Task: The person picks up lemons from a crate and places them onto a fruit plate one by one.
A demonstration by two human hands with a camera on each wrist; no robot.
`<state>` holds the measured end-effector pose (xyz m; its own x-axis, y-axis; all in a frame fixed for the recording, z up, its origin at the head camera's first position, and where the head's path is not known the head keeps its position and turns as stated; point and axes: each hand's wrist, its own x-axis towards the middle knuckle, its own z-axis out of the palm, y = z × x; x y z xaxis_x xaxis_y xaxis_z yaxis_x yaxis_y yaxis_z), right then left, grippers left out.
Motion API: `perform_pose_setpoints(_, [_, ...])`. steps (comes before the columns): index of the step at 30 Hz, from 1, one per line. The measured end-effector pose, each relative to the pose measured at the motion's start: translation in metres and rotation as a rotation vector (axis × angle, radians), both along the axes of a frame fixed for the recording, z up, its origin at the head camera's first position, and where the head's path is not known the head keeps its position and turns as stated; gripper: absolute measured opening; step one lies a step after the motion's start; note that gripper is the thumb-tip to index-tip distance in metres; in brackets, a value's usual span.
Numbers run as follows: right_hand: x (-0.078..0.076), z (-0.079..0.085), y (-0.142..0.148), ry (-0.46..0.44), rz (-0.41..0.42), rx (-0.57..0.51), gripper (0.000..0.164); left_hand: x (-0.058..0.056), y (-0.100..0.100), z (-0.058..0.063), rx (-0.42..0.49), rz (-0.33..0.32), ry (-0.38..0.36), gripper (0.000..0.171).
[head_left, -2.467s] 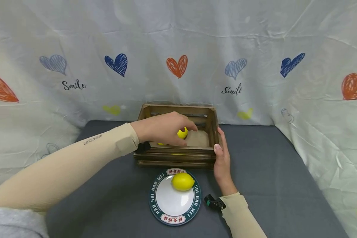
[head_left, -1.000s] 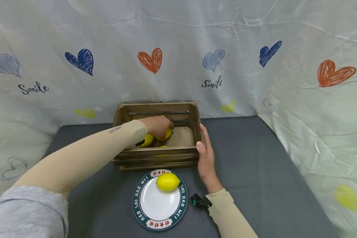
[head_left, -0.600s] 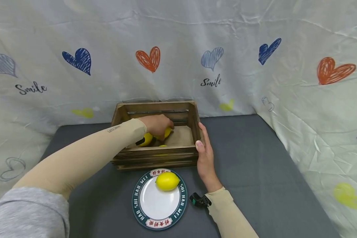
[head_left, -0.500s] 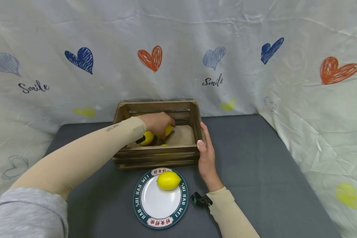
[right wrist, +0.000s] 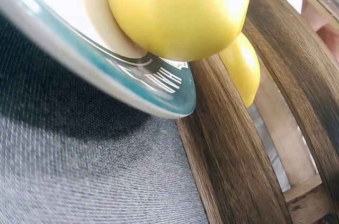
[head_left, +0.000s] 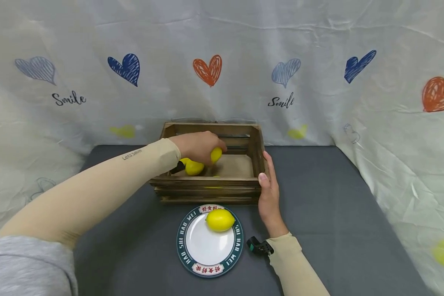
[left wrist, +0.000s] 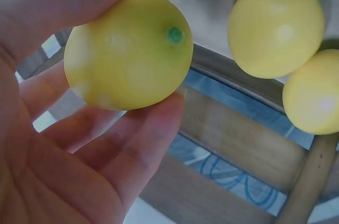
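In the head view my left hand [head_left: 200, 146] reaches into a slatted wooden crate [head_left: 209, 192] and holds a lemon [head_left: 216, 155]. The left wrist view shows thumb and fingertips pinching this lemon [left wrist: 124, 57], its green-tipped end in sight. Two other lemons, one nearer [left wrist: 278, 28] and one at the frame's edge [left wrist: 318, 94], lie apart from the hand. My right hand [head_left: 271, 199] rests against the crate's right side, fingers straight along the outside and thumb at the front corner. Before the crate, a lemon [head_left: 220, 220] lies on a white plate [head_left: 205, 246] with a green rim.
A dark grey cloth [head_left: 329, 230] covers the table under the crate and plate. Behind it hangs a pale curtain [head_left: 240, 37] printed with hearts. A black wrist strap [head_left: 260, 246] on the right wrist sits close to the plate's right edge.
My left hand has gone down into the crate, closed on a lemon and lifted it slightly. The right hand has stayed at the crate's side. The head view has shifted.
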<state>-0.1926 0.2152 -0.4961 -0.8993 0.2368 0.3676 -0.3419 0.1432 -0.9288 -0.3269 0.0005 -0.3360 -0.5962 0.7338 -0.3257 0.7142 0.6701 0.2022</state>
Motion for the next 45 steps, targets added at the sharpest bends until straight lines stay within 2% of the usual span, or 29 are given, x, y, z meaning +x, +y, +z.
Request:
perform_pose_setpoints(5, [0.0,0.0,0.002,0.01,0.002,-0.016,0.066,0.009,-0.006,0.01,0.001,0.004,0.023,0.062])
perform_pose_setpoints(8, [0.001,-0.001,0.005,0.01,-0.005,-0.021,0.066,0.019,-0.007,0.017,0.004,0.014,0.041,0.062])
perform_pose_setpoints(16, [0.006,-0.003,0.013,0.01,-0.03,-0.033,0.065,0.045,-0.007,0.04,-0.001,-0.009,0.093,0.064])
perform_pose_setpoints(22, [0.003,-0.005,0.013,0.011,-0.04,-0.02,0.063,0.065,-0.019,0.057,0.017,0.011,0.112,0.064])
perform_pose_setpoints(28, [0.002,-0.006,0.009,-0.003,-0.044,-0.006,0.062,0.088,-0.034,0.068,0.047,0.023,0.117,0.065])
perform_pose_setpoints(35, [0.001,-0.004,0.004,0.006,-0.022,-0.003,0.062,0.114,-0.054,0.069,0.079,0.002,0.096,0.065])
perform_pose_setpoints(41, [-0.001,-0.003,0.0,0.016,-0.017,-0.03,0.062,0.135,-0.068,0.058,0.069,-0.022,0.051,0.064])
perform_pose_setpoints(45, [-0.001,-0.003,-0.005,0.01,-0.009,-0.024,0.062,0.147,-0.078,0.048,0.053,-0.007,0.014,0.064])
